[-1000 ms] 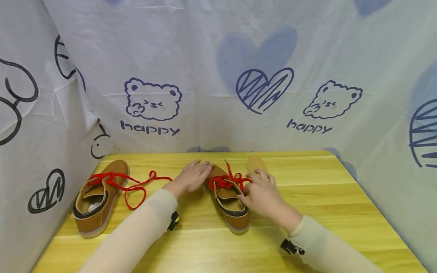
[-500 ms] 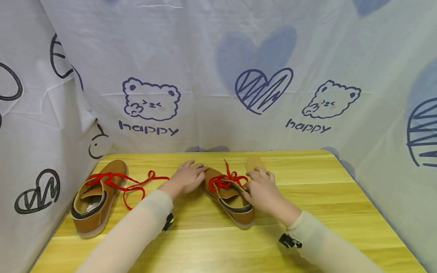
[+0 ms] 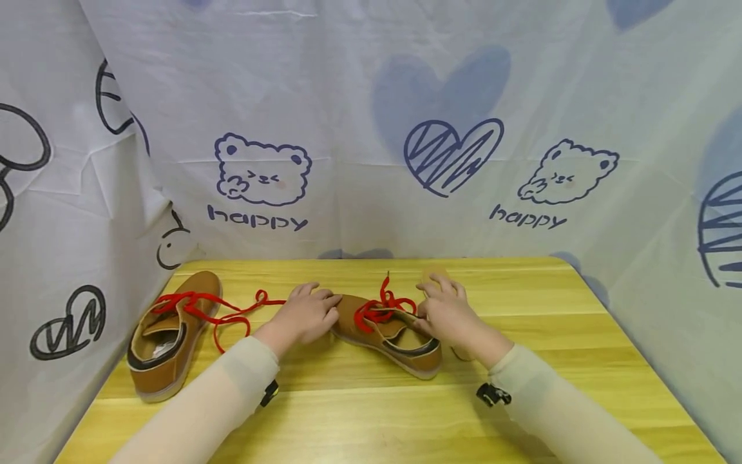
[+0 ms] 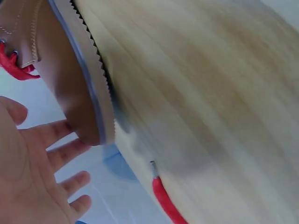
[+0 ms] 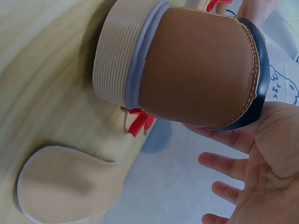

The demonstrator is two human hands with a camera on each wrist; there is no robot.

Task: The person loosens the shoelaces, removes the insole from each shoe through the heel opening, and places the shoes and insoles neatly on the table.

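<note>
A brown leather shoe (image 3: 353, 316) with a red lace (image 3: 377, 314) in its eyelets lies slantwise on the table, toe to the left and heel to the right. At the toe is my left hand (image 3: 298, 319); its fingers (image 4: 67, 156) are straight and spread, the foremost ones touching the toe tip. My right hand (image 3: 449, 319) holds the side of the shoe at the dark padded collar (image 5: 257, 79). Its index finger lies outside, the thumb is hidden behind the heel, and the other fingers stretch out straight. Beneath this hand lies a tan insole (image 5: 70, 186), partly covered.
A second brown shoe (image 3: 159, 380) stands at the left of the table (image 3: 371, 425), its loosened red lace (image 3: 232, 316) trailing toward my left hand. A white cloth (image 3: 348, 219) with printed hearts and bears hangs behind the table and along its sides.
The shoe has turned between my hands: its toe moved left and nearer, its heel right. My left hand moved left with the toe; the right hand stayed almost in place.
</note>
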